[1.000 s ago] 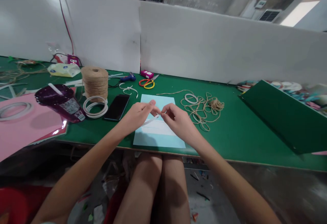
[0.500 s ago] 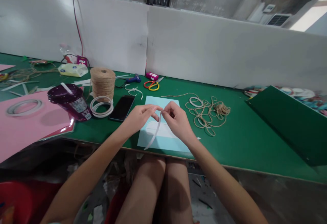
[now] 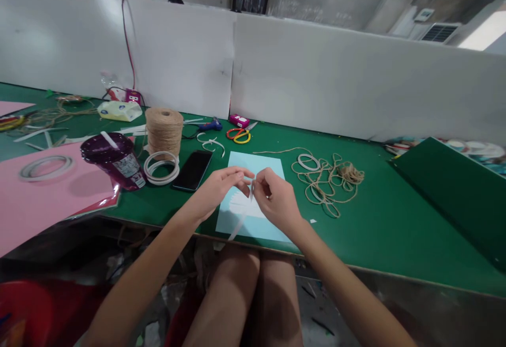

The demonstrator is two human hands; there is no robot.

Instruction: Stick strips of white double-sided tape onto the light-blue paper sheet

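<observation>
My left hand (image 3: 218, 191) and my right hand (image 3: 276, 200) meet above a light blue sheet (image 3: 272, 165) lying at the near edge of the green table (image 3: 379, 220). Both pinch the top end of a thin white strip (image 3: 242, 219), which hangs down toward the table edge. A white patch on the sheet lies partly hidden under my hands.
A black phone (image 3: 193, 170), white tape rolls (image 3: 160, 167), a twine spool (image 3: 164, 129) and a purple cup (image 3: 114, 160) stand to the left. Loose twine (image 3: 330, 181) lies right. Scissors (image 3: 239, 134) and a glue gun (image 3: 209, 124) are at the back. Pink sheet (image 3: 39, 194) far left, green board (image 3: 454, 194) right.
The strip was stretched nearly level between my hands a second ago; now it hangs down from the pinch. My hands have drawn closer together. The camera has shifted slightly.
</observation>
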